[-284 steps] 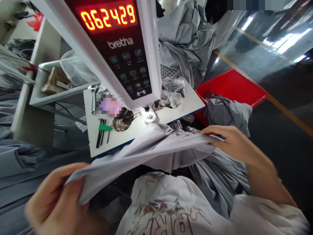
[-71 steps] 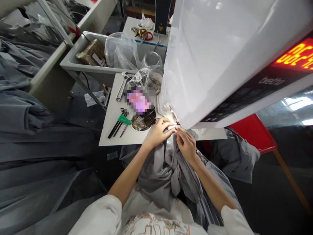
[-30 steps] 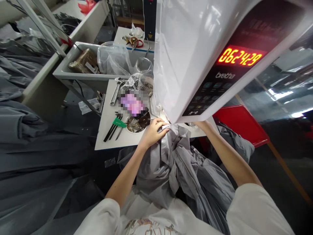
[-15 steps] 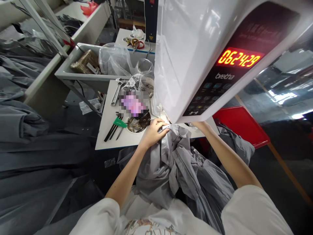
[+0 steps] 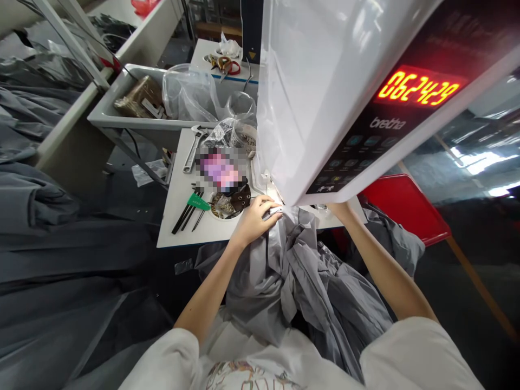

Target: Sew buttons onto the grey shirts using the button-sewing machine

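Observation:
Grey fabric (image 5: 280, 271) hangs in folds from the table edge down over my lap. With its fingers closed on the fabric's upper edge, my left hand (image 5: 259, 219) rests just under the front of a white machine (image 5: 300, 97) with a lit red number display (image 5: 419, 88). A small light shines beside the fingertips. My right hand (image 5: 339, 208) reaches behind the machine's lower right corner; its fingers are hidden by the housing, so what it touches does not show.
On the white tabletop (image 5: 170, 219) left of my hand lie a wrench (image 5: 192, 151), a blurred-out pinkish item (image 5: 219, 169), dark rods with a green tag (image 5: 198, 202) and a cup of small metal parts (image 5: 224, 207). A grey trough (image 5: 134, 123) stands behind; a red tray (image 5: 406, 208) is right.
My right hand has shifted slightly to the right behind the machine. The view has tilted a little. My left hand stays on the fabric, and the display number is the same.

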`<control>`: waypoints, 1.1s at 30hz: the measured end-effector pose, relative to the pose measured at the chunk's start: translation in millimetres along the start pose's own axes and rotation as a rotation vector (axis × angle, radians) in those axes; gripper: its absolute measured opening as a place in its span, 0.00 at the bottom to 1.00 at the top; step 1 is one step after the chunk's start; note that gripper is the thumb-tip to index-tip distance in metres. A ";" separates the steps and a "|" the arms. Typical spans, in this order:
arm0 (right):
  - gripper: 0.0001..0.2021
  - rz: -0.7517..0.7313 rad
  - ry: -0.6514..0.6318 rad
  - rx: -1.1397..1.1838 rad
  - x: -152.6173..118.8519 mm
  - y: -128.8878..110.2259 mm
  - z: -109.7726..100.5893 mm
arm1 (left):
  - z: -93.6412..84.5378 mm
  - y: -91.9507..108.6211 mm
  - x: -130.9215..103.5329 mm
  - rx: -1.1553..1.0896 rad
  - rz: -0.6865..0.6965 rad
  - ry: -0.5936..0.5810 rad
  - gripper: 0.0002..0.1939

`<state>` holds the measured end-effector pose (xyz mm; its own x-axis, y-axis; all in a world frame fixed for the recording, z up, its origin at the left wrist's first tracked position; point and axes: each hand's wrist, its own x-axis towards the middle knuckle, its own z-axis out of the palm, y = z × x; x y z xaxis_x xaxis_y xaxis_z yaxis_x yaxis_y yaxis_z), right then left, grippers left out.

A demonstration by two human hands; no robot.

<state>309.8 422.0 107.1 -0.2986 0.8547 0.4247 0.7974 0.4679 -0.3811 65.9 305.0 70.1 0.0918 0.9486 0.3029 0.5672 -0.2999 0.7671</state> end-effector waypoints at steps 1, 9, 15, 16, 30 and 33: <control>0.09 0.005 0.011 0.011 -5.9 -8.8 -3.4 | -0.5 0.5 0.1 -0.005 0.002 -0.005 0.14; 0.15 0.029 -0.051 0.137 -55.7 -93.5 1.9 | -3.0 2.7 1.0 -0.029 0.004 -0.026 0.14; 0.15 -0.156 -0.060 0.036 -56.8 -97.2 19.9 | -0.7 1.8 1.6 -0.058 0.008 0.002 0.12; 0.15 -0.184 -0.056 0.025 -57.5 -96.5 21.3 | -0.6 1.5 1.5 -0.056 0.012 0.006 0.12; 0.16 -0.411 -0.056 -0.005 -77.8 -93.3 20.2 | 0.4 -1.5 -0.1 -0.030 0.027 0.006 0.13; 0.17 -0.365 -0.063 0.015 -76.4 -99.2 18.4 | 0.9 -2.3 -0.4 -0.025 0.021 0.004 0.13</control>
<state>243.9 314.5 97.3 -0.5944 0.6426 0.4836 0.6248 0.7476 -0.2255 65.2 305.4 67.7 0.1004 0.9415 0.3217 0.5442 -0.3226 0.7745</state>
